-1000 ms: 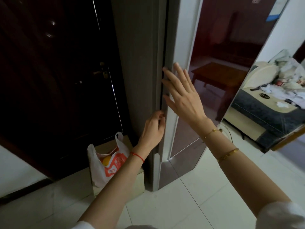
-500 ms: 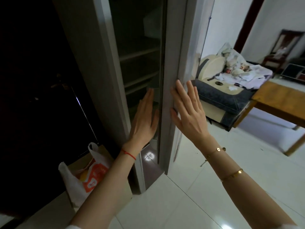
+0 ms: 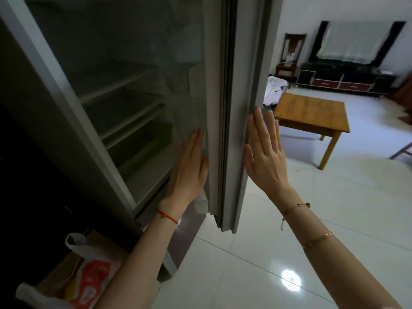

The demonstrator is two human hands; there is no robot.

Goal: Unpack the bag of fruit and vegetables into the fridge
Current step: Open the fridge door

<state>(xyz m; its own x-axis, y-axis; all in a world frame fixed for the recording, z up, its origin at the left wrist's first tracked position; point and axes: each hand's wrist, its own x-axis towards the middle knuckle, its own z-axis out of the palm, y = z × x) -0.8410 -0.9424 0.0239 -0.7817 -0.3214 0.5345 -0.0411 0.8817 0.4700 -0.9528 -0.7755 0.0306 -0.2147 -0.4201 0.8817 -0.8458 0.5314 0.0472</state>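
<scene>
door (image 3: 225,108) now swung wide vs a second ago, shelves (image 3: 124,121) exposed. left hand (image 3: 189,168) and right hand (image 3: 265,157) flat, fingers apart, gripping nothing. bag (image 3: 89,277) untouched on floor, unpacking can start.

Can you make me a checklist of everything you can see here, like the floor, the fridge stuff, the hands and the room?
Surface: glossy white tiled floor, a light glare on it.
Job's things: fridge door swung open; shelves look bare; white and orange bag on a cardboard box beside the fridge.
Clutter: nothing seen on the floor.
Hands: left hand flat on the door's inner side; right hand flat on its outer side; both open.
Cables: nothing seen.
Surroundings: wooden table, dark cabinet, chair.
</scene>
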